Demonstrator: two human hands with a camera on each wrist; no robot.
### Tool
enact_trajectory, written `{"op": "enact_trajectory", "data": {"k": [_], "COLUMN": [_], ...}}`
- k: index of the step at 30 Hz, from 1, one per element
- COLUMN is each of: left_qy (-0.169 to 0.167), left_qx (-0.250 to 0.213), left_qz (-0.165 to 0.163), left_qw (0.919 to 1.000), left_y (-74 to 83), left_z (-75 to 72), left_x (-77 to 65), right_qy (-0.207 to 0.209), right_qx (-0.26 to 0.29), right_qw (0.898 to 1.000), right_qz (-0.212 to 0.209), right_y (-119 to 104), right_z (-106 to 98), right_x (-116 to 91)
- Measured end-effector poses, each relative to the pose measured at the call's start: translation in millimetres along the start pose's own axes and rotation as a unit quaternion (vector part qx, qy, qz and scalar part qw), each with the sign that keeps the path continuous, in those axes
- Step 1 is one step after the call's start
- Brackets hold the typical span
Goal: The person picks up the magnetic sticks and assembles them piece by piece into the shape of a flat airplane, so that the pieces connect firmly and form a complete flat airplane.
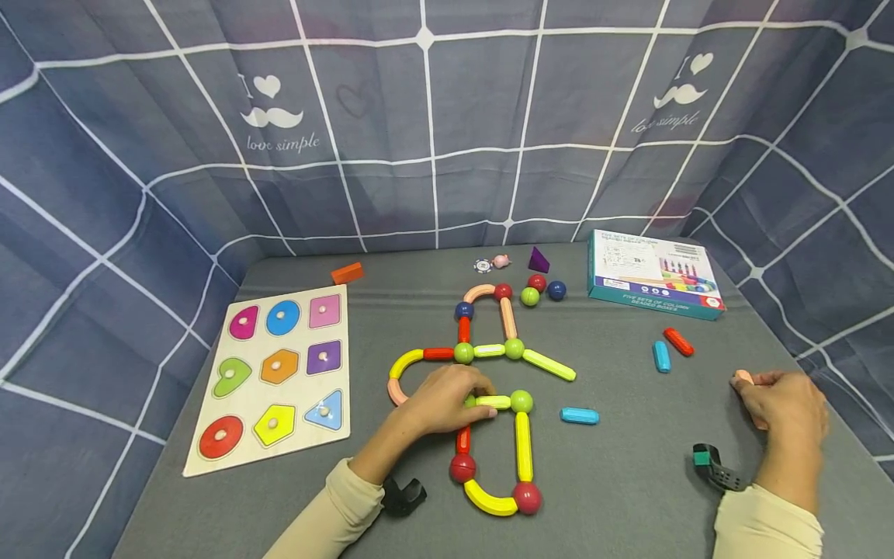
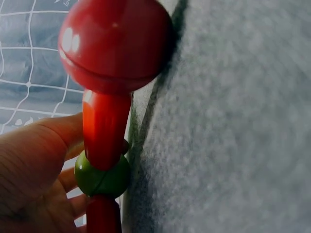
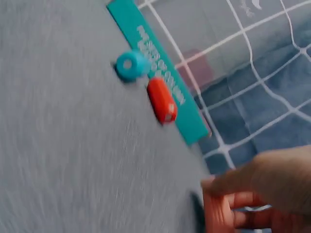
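My left hand [image 1: 447, 397] grips the linked pieces at a green ball [image 2: 103, 175], its fingers around the far side. A red rod [image 2: 104, 128] joins that ball to a red ball [image 2: 115, 46]. Beside the thumb, a short yellow-green rod [image 1: 494, 402] runs to another green ball [image 1: 521, 401]. A yellow rod [image 1: 524, 447] and a curved yellow piece [image 1: 490, 501] complete this lower loop. At the right, my right hand [image 1: 789, 405] pinches a peach rod [image 3: 216, 213] between thumb and fingers. Part of that rod is hidden by the hand.
Beyond the left hand lies a figure of linked rods and balls [image 1: 464, 352]. Loose blue [image 1: 580, 416] and red rods [image 1: 679, 341] lie to the right. A shape puzzle board [image 1: 265, 411] is at left, a teal-edged box [image 1: 653, 272] at the back right.
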State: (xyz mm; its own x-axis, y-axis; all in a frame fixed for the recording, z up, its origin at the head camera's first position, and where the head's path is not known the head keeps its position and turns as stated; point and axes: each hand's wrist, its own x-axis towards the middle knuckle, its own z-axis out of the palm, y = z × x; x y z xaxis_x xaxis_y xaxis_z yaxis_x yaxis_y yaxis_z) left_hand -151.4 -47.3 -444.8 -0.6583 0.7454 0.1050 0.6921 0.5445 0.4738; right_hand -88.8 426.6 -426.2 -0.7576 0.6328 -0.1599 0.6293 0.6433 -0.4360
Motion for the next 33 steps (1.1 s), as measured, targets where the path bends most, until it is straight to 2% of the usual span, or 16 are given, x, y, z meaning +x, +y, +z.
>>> {"op": "enact_trajectory", "data": {"k": [2,4,6,8,10,12,14,16,19,21,33], "left_qy": [-0.002,-0.003,-0.002,-0.001,0.001,0.002,0.003,0.003,0.003,0.003,0.001], "left_qx": [0.004,0.007,0.008,0.006,0.006,0.003,0.003,0.004,0.007,0.007,-0.003], "left_qz": [0.001,0.001,0.000,0.001,0.001,0.002,0.002,0.002,0.002,0.002,0.002], "left_qw": [1.0000,1.0000,1.0000,1.0000,1.0000,1.0000,1.0000,1.0000,1.0000,1.0000,1.0000], "left_y": [1.3,1.7,1.7,1.5,1.3,1.3,1.0,1.0,1.1,1.1,-1.2], "left_z": [0.0,0.2,0.3,0.4,0.5,0.7,0.9,1.0,1.1,0.9,1.2], "left_x": [0.6,0.6,0.1,-0.6,-1.1,-1.4,-1.5,-1.0,-0.1,0.4,0.1], "right_qy": [0.020,0.037,0.046,0.031,-0.016,-0.076,-0.140,-0.196,-0.245,-0.262,-0.306], "right_qx": [0.018,0.059,0.127,0.208,0.292,0.344,0.370,0.376,0.375,0.377,0.327], "right_qw": [0.999,0.994,0.979,0.952,0.913,0.875,0.850,0.835,0.828,0.827,0.841], "right_qz": [-0.035,-0.083,-0.151,-0.221,-0.286,-0.332,-0.348,-0.351,-0.338,-0.326,-0.303], "right_y": [-9.2,-24.4,-43.9,-65.7,-86.9,-105.5,-120.4,-130.1,-137.0,-138.3,-133.7], "right_z": [2.1,5.7,12.5,22.3,35.5,50.9,66.4,80.3,95.9,102.1,105.2], "right_x": [-2.7,-8.2,-15.5,-24.6,-34.3,-43.6,-51.7,-58.0,-63.8,-65.5,-61.4]}}
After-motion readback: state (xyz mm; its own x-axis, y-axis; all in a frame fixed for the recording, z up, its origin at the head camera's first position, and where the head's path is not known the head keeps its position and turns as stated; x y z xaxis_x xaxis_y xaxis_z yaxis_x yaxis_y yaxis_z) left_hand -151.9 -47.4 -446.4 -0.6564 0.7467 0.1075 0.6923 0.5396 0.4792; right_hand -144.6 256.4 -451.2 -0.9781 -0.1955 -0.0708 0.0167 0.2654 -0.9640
